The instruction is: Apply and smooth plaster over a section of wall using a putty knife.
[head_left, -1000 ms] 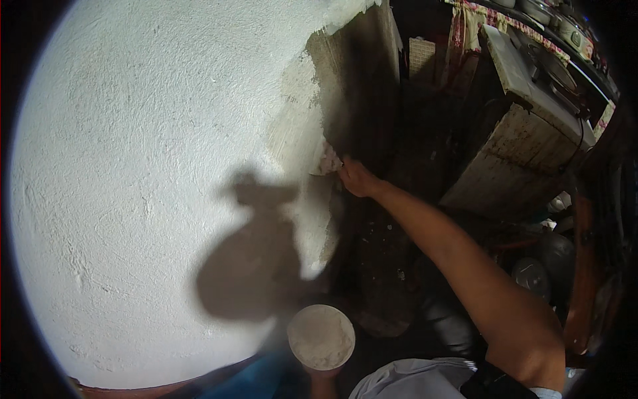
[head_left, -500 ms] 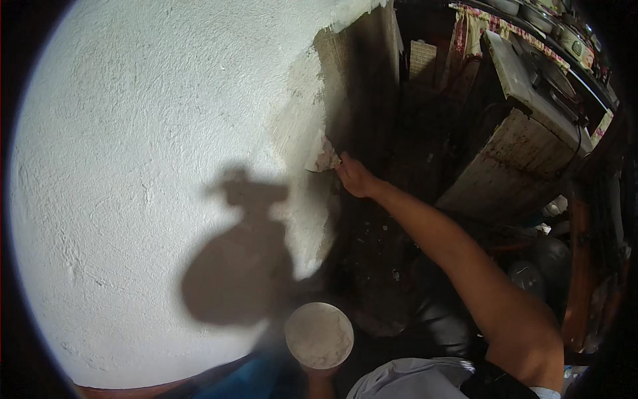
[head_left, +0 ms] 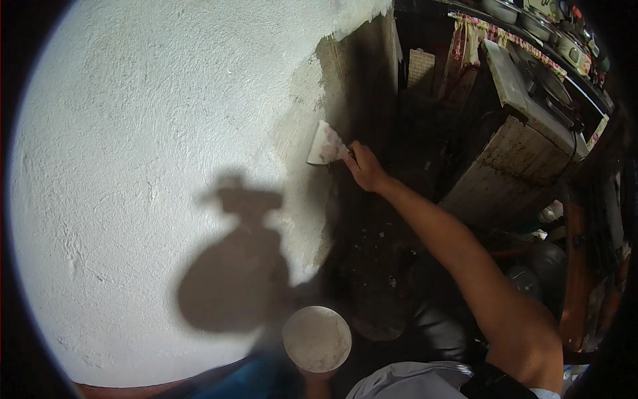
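My right hand [head_left: 367,169] is closed round the handle of a putty knife [head_left: 325,144]. Its broad, whitish-smeared blade is at the wall [head_left: 146,133], over the thin greyish coat beside the bare brown patch [head_left: 355,73]; whether the edge touches cannot be made out. Low in the middle, a round tub [head_left: 317,339] holds a pale, paste-like mass. Beneath the tub my left hand [head_left: 316,376] supports it, its fingers mostly hidden. Most of the wall to the left carries a rough white coat, with my shadow falling across it.
A stained, box-like stand [head_left: 505,163] with a stove-like top [head_left: 541,83] is at the right. Behind it, metal pots [head_left: 535,23] line a shelf with a flowered curtain [head_left: 458,56]. A wooden post [head_left: 575,279] stands at the far right.
The putty knife has turned so that more of its blade faces me, and my right hand has shifted slightly right and up. The tub has barely moved.
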The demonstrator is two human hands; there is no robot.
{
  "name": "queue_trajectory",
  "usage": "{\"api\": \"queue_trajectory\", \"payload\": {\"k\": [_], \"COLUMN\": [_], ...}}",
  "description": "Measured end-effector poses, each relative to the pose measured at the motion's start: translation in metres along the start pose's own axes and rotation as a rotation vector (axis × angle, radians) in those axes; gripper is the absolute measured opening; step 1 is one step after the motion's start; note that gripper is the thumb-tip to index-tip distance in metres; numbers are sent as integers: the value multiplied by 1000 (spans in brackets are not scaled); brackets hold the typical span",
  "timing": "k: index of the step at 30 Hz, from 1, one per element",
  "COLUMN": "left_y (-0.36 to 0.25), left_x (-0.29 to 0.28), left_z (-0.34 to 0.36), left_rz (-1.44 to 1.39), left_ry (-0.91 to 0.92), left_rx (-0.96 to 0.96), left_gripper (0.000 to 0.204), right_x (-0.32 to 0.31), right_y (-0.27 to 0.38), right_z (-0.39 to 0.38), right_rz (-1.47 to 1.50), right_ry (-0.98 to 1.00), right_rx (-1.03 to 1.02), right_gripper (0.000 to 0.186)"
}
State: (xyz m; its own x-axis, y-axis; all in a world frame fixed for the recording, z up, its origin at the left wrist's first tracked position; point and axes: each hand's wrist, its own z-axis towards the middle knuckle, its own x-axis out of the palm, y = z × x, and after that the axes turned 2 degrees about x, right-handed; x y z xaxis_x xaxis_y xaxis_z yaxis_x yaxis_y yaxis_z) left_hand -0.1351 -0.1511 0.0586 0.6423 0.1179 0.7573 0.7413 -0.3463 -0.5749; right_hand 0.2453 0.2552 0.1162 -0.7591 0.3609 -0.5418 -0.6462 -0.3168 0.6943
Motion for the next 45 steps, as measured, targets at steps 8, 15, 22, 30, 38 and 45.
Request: {"api": "queue_trajectory", "payload": {"k": [8,15,22,30,38,45], "left_y": [5,5,6,9,4,4], "left_x": [-15,-10,-16,-19,-15,-12], "left_z": [0,4,3,7,8,11], "left_rz": [140,-125,-60,-43,-44,-47], "left_ry": [-11,-10,-77,-32,-18,-29], "left_rx": [22,27,8,16,10,-9], "left_gripper": [82,78,78,78,78,79], "right_x": [24,-8,-48,-5,-39,-63], "right_y": [-38,-49,33,16,-13,72], "right_z": [-4,-22,38,40,12,50], "right_rz": [68,91,126,87,-37,106], "right_ry": [174,204,-84,132,123,-12], "right_rx": [176,292,-135,13,238,-126], "right_gripper": [39,36,29,37,35,32]}}
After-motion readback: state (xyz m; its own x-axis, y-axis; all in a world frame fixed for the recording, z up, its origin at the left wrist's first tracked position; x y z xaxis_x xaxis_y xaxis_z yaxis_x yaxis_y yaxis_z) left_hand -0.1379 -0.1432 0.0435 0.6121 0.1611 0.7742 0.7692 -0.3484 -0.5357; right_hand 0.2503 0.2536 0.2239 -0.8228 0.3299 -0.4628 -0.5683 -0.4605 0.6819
